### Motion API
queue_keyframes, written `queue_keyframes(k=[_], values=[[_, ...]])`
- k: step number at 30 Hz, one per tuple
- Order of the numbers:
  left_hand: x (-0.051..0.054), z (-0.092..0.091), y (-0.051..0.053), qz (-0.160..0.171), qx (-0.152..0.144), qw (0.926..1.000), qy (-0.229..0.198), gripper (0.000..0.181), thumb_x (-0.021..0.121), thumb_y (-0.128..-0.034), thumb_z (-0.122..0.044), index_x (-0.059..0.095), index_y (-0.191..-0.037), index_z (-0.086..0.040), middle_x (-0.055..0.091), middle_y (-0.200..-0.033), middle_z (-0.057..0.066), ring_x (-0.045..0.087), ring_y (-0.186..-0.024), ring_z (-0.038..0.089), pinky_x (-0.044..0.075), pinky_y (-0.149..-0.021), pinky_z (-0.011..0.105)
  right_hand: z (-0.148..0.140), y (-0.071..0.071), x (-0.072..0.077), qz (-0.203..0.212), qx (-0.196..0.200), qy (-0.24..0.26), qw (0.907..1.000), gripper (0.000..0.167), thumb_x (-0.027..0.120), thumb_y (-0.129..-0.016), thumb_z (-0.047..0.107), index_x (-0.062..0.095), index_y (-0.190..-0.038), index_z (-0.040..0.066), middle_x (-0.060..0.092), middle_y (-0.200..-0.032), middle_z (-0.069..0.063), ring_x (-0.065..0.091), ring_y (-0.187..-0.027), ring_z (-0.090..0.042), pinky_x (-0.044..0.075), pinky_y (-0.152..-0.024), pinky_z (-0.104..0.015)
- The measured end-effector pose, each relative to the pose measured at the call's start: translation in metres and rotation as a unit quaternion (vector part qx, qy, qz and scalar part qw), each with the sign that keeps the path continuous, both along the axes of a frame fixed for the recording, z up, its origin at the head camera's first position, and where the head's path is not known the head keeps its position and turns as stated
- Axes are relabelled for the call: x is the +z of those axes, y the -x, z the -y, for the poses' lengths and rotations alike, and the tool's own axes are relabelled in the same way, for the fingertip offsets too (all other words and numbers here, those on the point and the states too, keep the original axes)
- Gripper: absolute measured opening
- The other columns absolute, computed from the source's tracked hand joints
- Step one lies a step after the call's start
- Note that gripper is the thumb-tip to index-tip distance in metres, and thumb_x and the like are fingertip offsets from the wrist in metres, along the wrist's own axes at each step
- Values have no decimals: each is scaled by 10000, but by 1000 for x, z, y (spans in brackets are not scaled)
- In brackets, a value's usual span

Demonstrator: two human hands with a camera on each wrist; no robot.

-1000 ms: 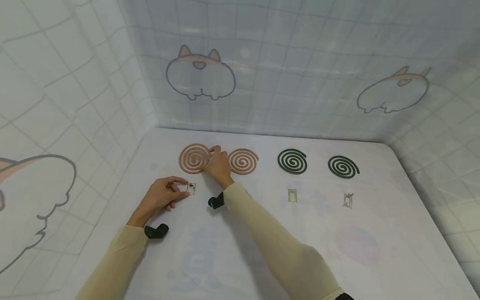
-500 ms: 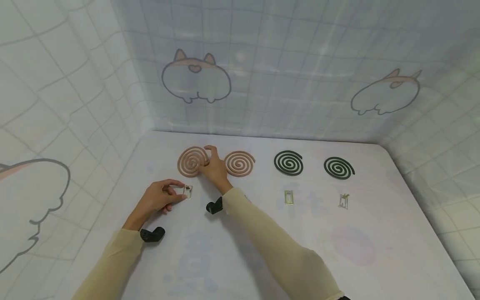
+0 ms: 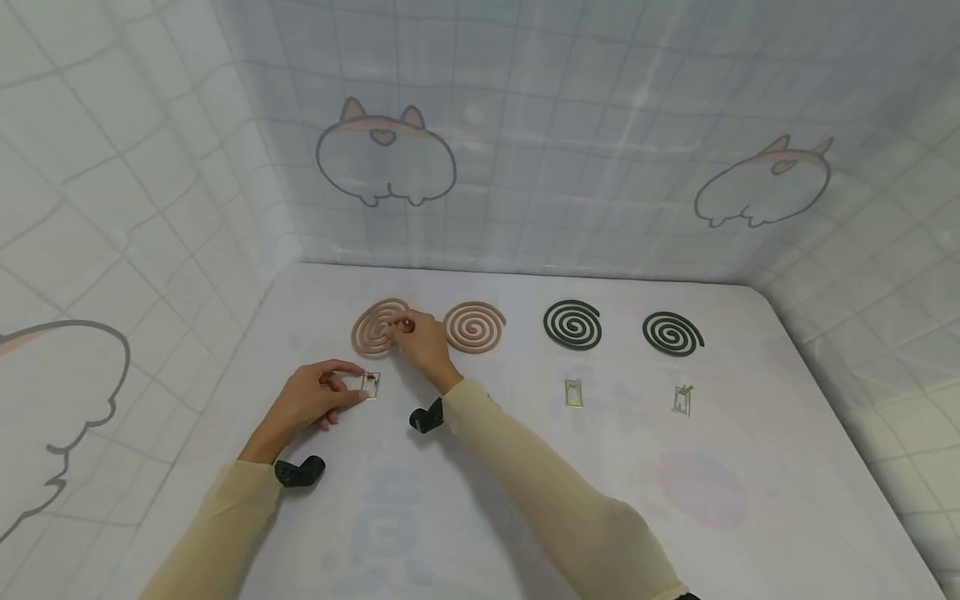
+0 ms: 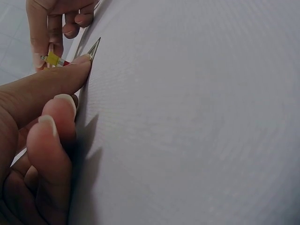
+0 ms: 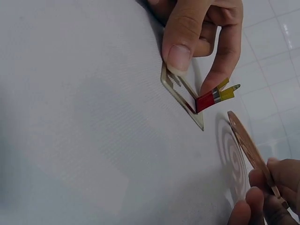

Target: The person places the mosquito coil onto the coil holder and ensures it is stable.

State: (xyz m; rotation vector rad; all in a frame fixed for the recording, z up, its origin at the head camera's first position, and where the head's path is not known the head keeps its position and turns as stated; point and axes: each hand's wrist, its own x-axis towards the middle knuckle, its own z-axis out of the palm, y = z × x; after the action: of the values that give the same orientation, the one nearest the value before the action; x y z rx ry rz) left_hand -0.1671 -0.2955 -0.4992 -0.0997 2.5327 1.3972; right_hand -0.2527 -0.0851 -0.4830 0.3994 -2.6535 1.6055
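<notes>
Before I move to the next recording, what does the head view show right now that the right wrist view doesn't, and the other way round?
Only the head view: the green coils, the two other frames in front of them, and the cartoon drawings on the wall.

Only the right wrist view: the red part of the tab, and the raised brown coil seen nearly edge-on.

Both: the left hand pinching one frame, and the right hand holding that brown coil.

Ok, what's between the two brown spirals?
In the head view, the right hand, pinching the left brown spiral, is between it and the right brown spiral.
</notes>
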Motion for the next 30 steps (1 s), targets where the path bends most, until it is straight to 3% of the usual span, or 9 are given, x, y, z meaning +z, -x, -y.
queue_keyframes(k=[7, 19, 30], values=[[0, 0, 1, -54, -46, 10000, -59, 527, 874, -843, -341, 672, -1276, -118, 623, -808, 103, 568, -506, 165, 538, -463, 344, 0, 0, 0, -168, -155, -109, 9997, 187, 765, -949, 178, 782, -1121, 106, 660, -814, 36, 550, -677, -54, 403, -551, -180], [0, 1, 2, -3, -51, 10000, -50, 538, 875, -841, -346, 672, -1284, -118, 621, -797, 96, 568, -503, 165, 538, -460, 349, -4, 3, -5, -46, -128, 545, 9984, 201, 786, -924, 122, 786, -1113, 54, 677, -835, 60, 569, -715, -29, 455, -556, -166], [-1, 2, 2, 27, -60, 10000, -38, 566, 871, -843, -368, 661, -1303, -115, 627, -817, 96, 578, -515, 170, 546, -475, 352, -10, -9, 2, 145, 52, 746, 9971, 212, 780, -927, 123, 789, -1136, 95, 689, -855, 72, 615, -804, -41, 468, -574, -187]])
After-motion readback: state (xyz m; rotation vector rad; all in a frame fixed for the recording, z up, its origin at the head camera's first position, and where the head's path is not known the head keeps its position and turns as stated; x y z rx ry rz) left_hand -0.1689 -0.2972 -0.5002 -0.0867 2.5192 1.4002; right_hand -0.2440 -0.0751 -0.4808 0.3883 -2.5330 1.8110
